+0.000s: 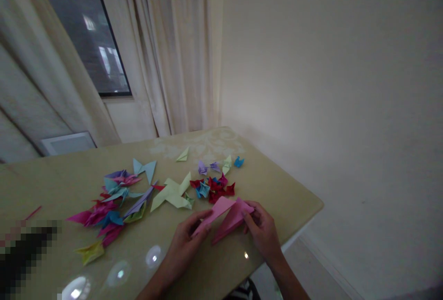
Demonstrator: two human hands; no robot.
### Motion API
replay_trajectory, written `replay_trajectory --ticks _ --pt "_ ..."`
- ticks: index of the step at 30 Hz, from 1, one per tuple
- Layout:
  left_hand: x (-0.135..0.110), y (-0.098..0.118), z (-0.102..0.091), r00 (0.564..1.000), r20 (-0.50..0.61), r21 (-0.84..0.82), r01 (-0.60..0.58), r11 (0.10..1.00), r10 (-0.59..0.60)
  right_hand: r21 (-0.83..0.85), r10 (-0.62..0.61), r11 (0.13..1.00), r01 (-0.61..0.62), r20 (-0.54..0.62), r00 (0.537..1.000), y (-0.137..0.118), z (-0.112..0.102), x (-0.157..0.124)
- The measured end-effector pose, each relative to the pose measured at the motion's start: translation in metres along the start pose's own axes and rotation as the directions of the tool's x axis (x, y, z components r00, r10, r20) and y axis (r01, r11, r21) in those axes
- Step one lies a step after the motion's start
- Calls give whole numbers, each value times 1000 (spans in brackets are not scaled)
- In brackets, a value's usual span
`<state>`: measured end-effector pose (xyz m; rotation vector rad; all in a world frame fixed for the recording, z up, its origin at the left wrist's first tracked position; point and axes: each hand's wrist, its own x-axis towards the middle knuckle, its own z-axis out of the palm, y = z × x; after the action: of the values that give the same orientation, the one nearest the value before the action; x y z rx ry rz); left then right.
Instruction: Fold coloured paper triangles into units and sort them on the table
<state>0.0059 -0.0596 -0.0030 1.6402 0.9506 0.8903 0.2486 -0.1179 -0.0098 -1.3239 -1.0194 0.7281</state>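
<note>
Between my hands is a folded pink paper (231,217), with two pointed flaps spread apart over the near right part of the table. My left hand (188,237) pinches its left flap between thumb and fingers. On the other side, my right hand (262,231) grips the right end, thumb in front and fingers partly hidden behind. Just beyond the paper lies a cluster of small red and blue origami pieces (221,189). A pale green pinwheel-shaped fold (173,194) rests left of that cluster.
A heap of colourful origami (110,203) covers the table's left middle. Small purple folds (208,167), a blue piece (238,161) and a pale green triangle (182,155) lie farther back. The table (287,189) ends at a right corner near the wall. Curtains (180,60) hang behind.
</note>
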Motion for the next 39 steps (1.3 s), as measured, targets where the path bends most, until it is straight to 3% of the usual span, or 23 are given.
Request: replay_trajectory --ticks 6,11,18,22,27,34,39 --pt "1 -1 0 998 -24 66 -60 996 62 -274 -99 959 68 -102 990 3 3 -2" --pt "-2 -8 4 994 -33 132 -102 986 107 -330 -165 939 101 -172 971 3 3 -6" --pt "-1 -10 13 966 54 167 -259 951 254 -226 -145 963 147 26 989 2 0 -12" --pt "1 -18 21 938 82 334 -344 878 337 -194 -141 972 135 -22 990 3 0 -7" --pt "1 -22 26 945 79 530 -309 790 317 -127 -134 984 123 -78 988 5 0 0" --pt "-1 -13 25 920 63 508 -364 781 388 73 -139 987 144 -73 988 1 -4 -3" --pt "0 -15 25 883 -10 444 -416 794 469 67 -165 983 171 -85 983 -3 -7 -4"
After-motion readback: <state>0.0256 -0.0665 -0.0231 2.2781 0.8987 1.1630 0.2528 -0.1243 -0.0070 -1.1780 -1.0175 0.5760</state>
